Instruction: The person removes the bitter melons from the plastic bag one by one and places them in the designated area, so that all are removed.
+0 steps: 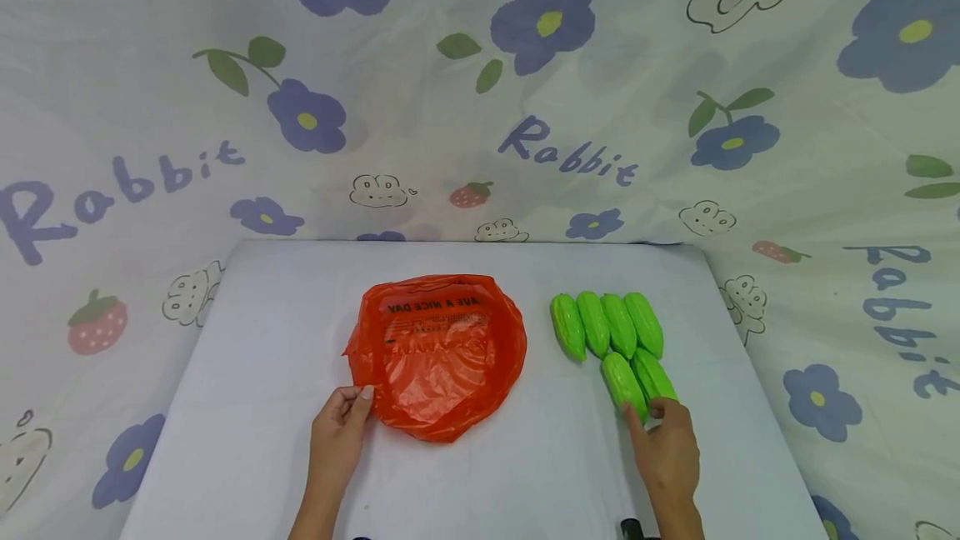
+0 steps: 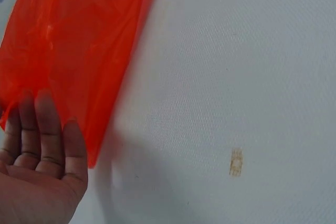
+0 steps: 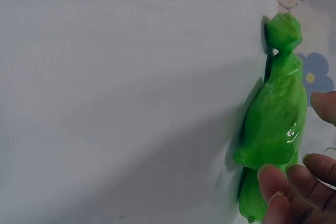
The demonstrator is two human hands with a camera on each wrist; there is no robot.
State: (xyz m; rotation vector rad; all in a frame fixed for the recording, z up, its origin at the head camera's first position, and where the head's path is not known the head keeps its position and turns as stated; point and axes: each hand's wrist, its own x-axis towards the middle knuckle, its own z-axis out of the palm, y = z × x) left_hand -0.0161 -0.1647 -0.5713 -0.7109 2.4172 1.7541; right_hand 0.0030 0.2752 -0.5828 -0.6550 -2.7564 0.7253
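Note:
A red plastic bag (image 1: 442, 357) with dark printing lies with its mouth spread wide on the white table. My left hand (image 1: 340, 432) pinches the bag's near-left rim; in the left wrist view, fairly straight fingers (image 2: 50, 145) lie against the red film. At the right are several bright green, ridged bitter melons (image 1: 595, 323), a row at the back and two in front. Around the near ends of the front two, my right hand (image 1: 667, 448) hovers with thumb and fingers parted. The right wrist view shows a bitter melon (image 3: 278, 124) between them, not gripped.
The white tabletop (image 1: 555, 473) extends between the bag and the melons. A patterned cloth (image 1: 420, 107) with flowers and lettering rises behind and beside the table. A small dark object (image 1: 632, 528) shows at the bottom edge, near the right wrist.

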